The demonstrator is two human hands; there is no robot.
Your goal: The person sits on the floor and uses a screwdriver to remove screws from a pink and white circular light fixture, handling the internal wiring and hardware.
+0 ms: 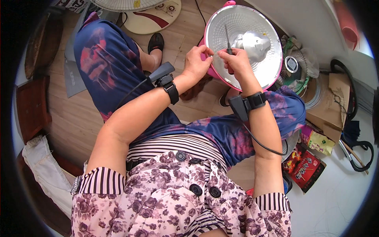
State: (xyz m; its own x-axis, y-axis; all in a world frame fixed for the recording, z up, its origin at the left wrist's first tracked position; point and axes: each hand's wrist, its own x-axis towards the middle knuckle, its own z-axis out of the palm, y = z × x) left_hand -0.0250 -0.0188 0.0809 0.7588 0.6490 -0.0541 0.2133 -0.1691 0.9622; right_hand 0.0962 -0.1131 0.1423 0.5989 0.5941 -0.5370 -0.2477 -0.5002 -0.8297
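The right hand [239, 63] is clamping its fingers on a screwdriver [229, 50] over a silver dish [252, 23]; the left hand [196, 61] is curling beside it, whether fingertips are meeting I cannot tell

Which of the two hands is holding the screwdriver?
The right hand: it grips the dark screwdriver in front of the silver reflector bowl. The left hand, at the bowl's left edge, has no screwdriver.
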